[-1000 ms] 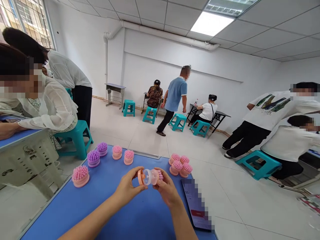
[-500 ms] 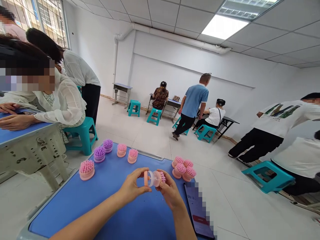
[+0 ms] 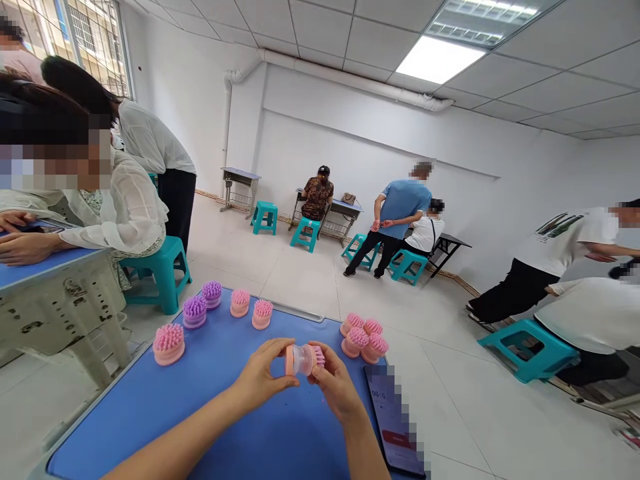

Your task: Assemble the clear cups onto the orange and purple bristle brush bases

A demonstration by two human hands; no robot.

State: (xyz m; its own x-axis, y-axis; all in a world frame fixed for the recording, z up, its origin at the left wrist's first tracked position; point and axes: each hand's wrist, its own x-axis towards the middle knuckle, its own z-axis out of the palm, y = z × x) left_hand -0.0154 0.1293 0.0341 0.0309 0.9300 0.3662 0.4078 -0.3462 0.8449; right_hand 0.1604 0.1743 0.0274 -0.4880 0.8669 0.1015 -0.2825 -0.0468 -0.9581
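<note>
Above the blue table (image 3: pixel 240 427) I hold a small brush (image 3: pixel 303 359) sideways, with a clear body, a pink cap and pink bristles. My left hand (image 3: pixel 263 375) pinches its cap end, fingers closed. My right hand (image 3: pixel 336 387) grips the bristle end, fingers closed. A cluster of several pink brushes (image 3: pixel 363 336) stands just beyond my right hand. Two pink brushes (image 3: pixel 251 308) and two purple brushes (image 3: pixel 202 304) stand at the table's far edge. A larger pink brush (image 3: pixel 169 343) stands at the left.
A phone (image 3: pixel 395 420) lies on the table's right edge. A person in white sits at a blue desk (image 3: pixel 30 267) to the left, on a teal stool (image 3: pixel 165 267). Other people and teal stools (image 3: pixel 525 343) fill the room beyond.
The view has shifted slightly. My hands keep hold of the brush, which has turned a little. The person in the blue shirt has walked further right across the room.
</note>
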